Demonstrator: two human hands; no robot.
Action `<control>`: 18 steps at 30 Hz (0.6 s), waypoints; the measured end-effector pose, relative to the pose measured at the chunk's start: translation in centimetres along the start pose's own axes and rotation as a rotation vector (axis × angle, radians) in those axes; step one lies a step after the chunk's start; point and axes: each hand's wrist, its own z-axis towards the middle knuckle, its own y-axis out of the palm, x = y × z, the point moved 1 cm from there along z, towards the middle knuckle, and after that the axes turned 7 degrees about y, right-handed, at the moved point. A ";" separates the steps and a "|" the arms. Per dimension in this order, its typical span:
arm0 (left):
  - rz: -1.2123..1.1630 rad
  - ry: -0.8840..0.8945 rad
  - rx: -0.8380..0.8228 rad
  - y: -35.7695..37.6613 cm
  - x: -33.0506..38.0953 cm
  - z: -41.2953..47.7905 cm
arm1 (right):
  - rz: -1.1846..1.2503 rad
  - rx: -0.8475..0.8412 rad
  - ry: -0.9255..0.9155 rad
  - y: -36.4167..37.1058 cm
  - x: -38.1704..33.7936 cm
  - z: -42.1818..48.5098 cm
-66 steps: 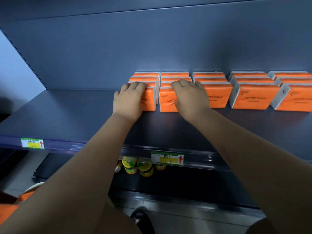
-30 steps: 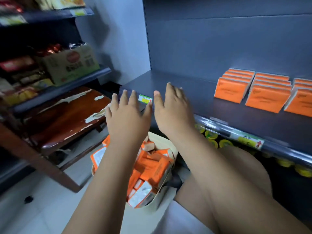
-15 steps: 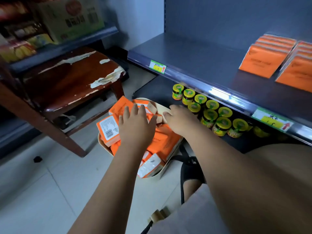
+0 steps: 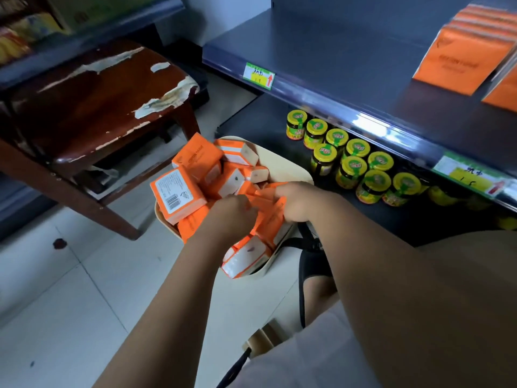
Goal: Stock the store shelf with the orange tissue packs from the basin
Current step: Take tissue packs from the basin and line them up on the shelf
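A cream basin (image 4: 282, 166) sits on the floor, heaped with several orange tissue packs (image 4: 179, 196). Both hands are down in the heap. My left hand (image 4: 232, 212) curls its fingers round an orange pack in the middle of the pile. My right hand (image 4: 296, 200) grips another orange pack (image 4: 272, 219) beside it, fingers curled over its top edge. On the dark shelf (image 4: 349, 60) above, rows of stocked orange packs (image 4: 464, 57) stand at the upper right.
A worn brown wooden stool (image 4: 92, 105) stands left of the basin. Yellow-lidded jars (image 4: 352, 163) fill the lower shelf right of the basin. Price tags (image 4: 258, 75) hang on the shelf edge. My knee and sandalled foot (image 4: 313, 264) are just below the basin.
My hands left the stocked packs on the shelf, swung down left to the basin and have now closed on packs in the heap. The view tilted down to the floor.
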 end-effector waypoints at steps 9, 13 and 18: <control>0.181 0.020 -0.485 -3.6 2.0 -3.3 | 0.233 -0.032 0.250 -3.9 1.5 -1.9; 0.254 0.031 -0.466 -1.8 1.3 -3.9 | 0.413 0.047 0.285 -4.7 2.3 -2.7; 0.189 0.031 -0.354 -3.8 1.3 -3.6 | 0.647 0.126 0.336 -5.4 3.5 -3.0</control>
